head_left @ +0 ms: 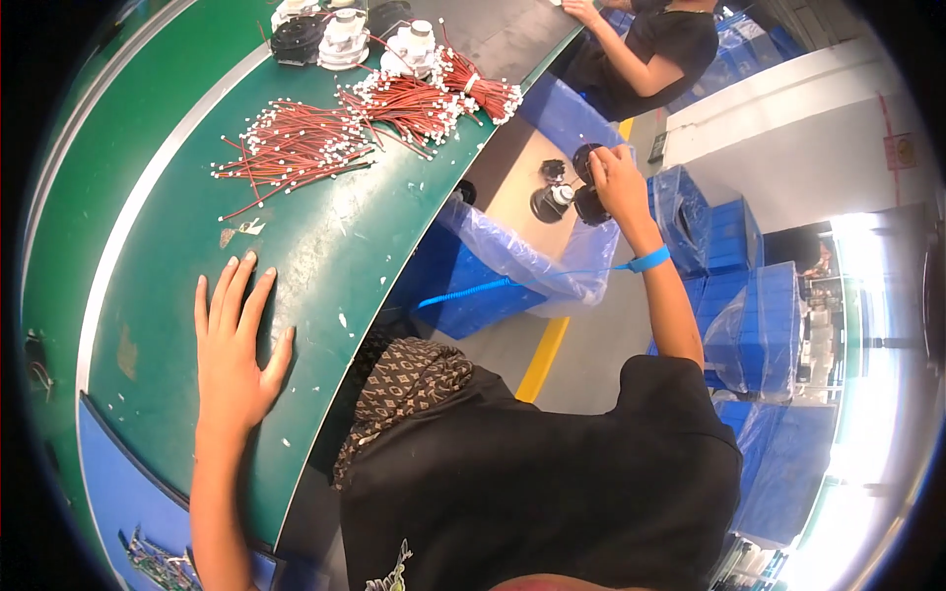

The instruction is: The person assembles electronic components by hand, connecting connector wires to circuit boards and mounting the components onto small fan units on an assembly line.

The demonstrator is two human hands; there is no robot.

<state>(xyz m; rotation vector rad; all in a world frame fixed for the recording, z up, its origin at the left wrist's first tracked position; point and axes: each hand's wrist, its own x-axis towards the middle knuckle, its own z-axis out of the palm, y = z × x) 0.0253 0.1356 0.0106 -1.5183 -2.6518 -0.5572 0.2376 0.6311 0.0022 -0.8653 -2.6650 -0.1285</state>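
Observation:
My left hand lies flat on the green work table, fingers spread, holding nothing. My right hand is out to the right over a blue bin lined with clear plastic. Its fingers are closed on a black round part, mostly hidden behind them. More black round parts, one with a white piece on it, lie on a tan surface in the bin. A blue wrist strap with a coiled cord circles my right wrist.
Bundles of red wires with white connectors lie on the table's far part, near several white and black assemblies. A co-worker is at the far right. Plastic-covered blue bins stand right. A blue tray holds circuit boards.

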